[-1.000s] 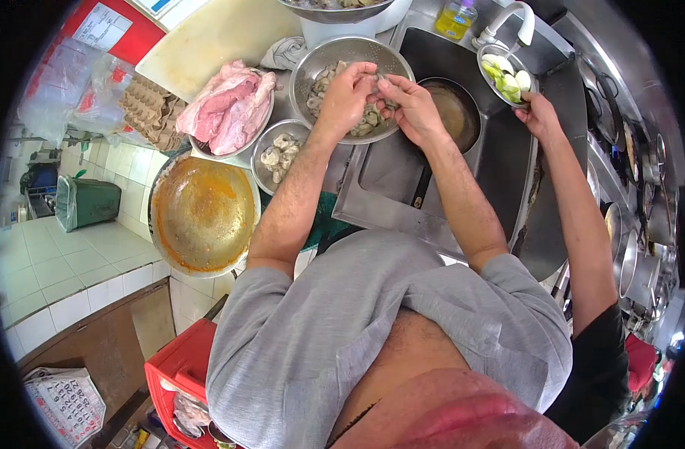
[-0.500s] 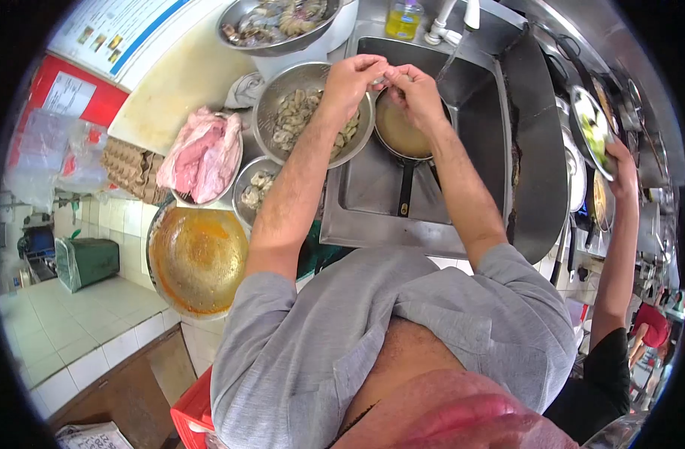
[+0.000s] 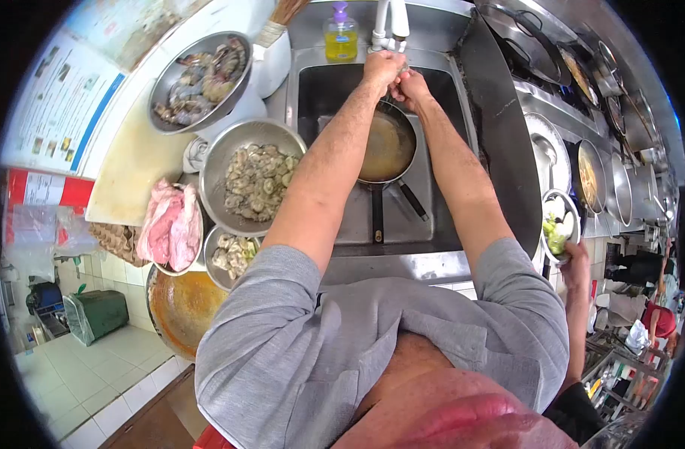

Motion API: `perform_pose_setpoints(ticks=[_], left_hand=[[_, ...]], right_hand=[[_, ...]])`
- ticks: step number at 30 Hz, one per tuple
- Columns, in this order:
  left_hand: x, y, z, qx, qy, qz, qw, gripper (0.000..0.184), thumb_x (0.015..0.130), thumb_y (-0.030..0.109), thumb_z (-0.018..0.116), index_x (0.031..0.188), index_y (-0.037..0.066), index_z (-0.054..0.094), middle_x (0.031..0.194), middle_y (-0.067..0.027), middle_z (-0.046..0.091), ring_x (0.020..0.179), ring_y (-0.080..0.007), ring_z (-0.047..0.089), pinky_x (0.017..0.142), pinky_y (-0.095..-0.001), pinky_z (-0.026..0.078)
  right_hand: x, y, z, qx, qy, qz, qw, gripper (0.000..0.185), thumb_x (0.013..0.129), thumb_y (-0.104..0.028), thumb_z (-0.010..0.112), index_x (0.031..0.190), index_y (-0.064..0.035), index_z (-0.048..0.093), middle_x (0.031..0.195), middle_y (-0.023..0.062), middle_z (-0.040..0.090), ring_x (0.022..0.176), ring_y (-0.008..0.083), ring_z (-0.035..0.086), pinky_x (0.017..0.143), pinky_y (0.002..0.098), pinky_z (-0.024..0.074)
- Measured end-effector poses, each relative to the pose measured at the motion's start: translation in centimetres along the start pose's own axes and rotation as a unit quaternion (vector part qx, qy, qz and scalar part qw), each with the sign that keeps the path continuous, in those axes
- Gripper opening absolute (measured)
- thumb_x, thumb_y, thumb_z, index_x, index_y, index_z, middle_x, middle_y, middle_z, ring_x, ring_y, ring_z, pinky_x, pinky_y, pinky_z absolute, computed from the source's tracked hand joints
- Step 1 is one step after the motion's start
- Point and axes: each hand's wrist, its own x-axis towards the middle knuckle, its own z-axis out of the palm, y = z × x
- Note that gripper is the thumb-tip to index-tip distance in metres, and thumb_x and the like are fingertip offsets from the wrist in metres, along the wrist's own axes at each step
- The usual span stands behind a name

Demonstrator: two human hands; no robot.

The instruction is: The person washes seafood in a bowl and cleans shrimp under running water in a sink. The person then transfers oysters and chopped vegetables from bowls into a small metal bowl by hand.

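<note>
- A small greyish piece (image 3: 404,68) is pinched between the gathered fingertips of both hands; it is mostly hidden, and what it is cannot be told.
- By the left hand (image 3: 385,69) it is grasped from the left and above, and by the right hand (image 3: 415,87) from the right.
- Both hands are held near the tap (image 3: 391,26), over the far end of the sink (image 3: 348,217).
- Below them, cloudy brownish liquid is held in a pan (image 3: 409,135), whose black handle is pointed toward the person.
- Soap (image 3: 341,39) is stood left of the tap.
- Left of the sink, greyish shellfish (image 3: 256,183) are heaped in a colander (image 3: 215,168).
- Paler pieces are held in a small bowl (image 3: 210,262), just beside the colander.
- Farther left, pink meat (image 3: 170,228) is piled; above it, shrimp (image 3: 204,82) are held in a basin.
- The stained wok (image 3: 179,299) is partly covered by the left sleeve.
- At the right, white and green food (image 3: 558,224) in a dish is carried by a co-worker's hand (image 3: 576,266).
</note>
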Motion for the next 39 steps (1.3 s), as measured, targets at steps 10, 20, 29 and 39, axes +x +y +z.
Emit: perform_pose_setpoints(ticks=[10, 20, 29, 39], left_hand=[[1.0, -1.0, -0.4, 0.075, -0.043, 0.025, 0.996, 0.026, 0.080, 0.005, 0.057, 0.105, -0.002, 0.051, 0.077, -0.0068, 0.061, 0.061, -0.0095, 0.054, 0.051, -0.0219, 0.045], [0.2, -0.3, -1.5, 0.142, -0.006, 0.091, 0.986, 0.022, 0.083, 0.009, 0.051, 0.102, -0.003, 0.055, 0.081, -0.0072, 0.062, 0.066, -0.0105, 0.058, 0.051, -0.0208, 0.042], [-0.6, -6.2, -1.9, -0.236, 0.095, -0.083, 0.964, 0.015, 0.087, 0.016, 0.046, 0.093, 0.005, 0.056, 0.078, -0.0042, 0.057, 0.062, -0.0150, 0.054, 0.050, -0.0271, 0.043], [0.7, -6.7, -0.3, -0.148, 0.069, -0.002, 0.987, 0.017, 0.082, 0.010, 0.055, 0.096, 0.000, 0.056, 0.079, -0.0050, 0.060, 0.063, -0.0146, 0.056, 0.053, -0.0257, 0.047]], right_hand=[[0.9, 1.8, -1.0, 0.046, -0.033, -0.004, 0.998, 0.017, 0.086, -0.002, 0.035, 0.080, -0.0078, 0.050, 0.068, 0.0016, 0.053, 0.054, 0.0105, 0.048, 0.043, 0.0239, 0.0351], [0.0, 1.5, -0.1, 0.047, -0.050, -0.015, 0.998, 0.009, 0.084, -0.004, 0.047, 0.091, -0.0048, 0.052, 0.074, 0.0029, 0.057, 0.055, 0.0109, 0.052, 0.043, 0.0210, 0.0371], [1.5, 0.8, -0.2, -0.193, -0.008, -0.123, 0.974, 0.014, 0.078, -0.014, 0.061, 0.083, -0.0014, 0.060, 0.069, 0.0032, 0.061, 0.060, 0.0107, 0.056, 0.057, 0.0266, 0.0455], [-1.2, -0.8, -1.1, -0.371, 0.126, -0.207, 0.896, 0.022, 0.070, -0.017, 0.063, 0.091, -0.0091, 0.063, 0.082, 0.0134, 0.064, 0.077, 0.0231, 0.063, 0.071, 0.0329, 0.0481]])
